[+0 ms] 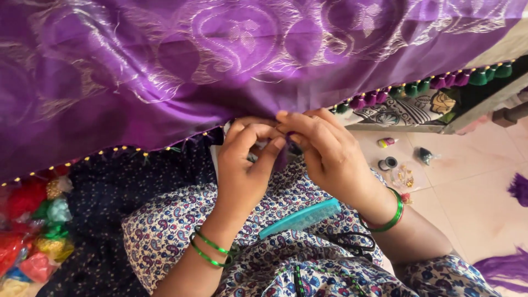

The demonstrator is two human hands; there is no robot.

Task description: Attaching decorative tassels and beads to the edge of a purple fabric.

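Left hand [245,165] and right hand [324,151]: fingers pinching the beaded edge of purple cloth [165,66], steadying it for tassel work; comb [300,218] on lap.

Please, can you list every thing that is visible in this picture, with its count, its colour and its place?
silk cloth: one, purple with pale woven motifs, across the top
tassels: a row, purple and green, along the cloth's right edge
comb: one, teal, on the lap
scissors: one, black, on the lap right of the comb
thread bundles: several, red, green, gold, in bags at left
small spools: two, dark, on the floor at right
bangles: green, on both wrists
left hand: grip pinching the cloth's edge
right hand: grip pinching the same spot
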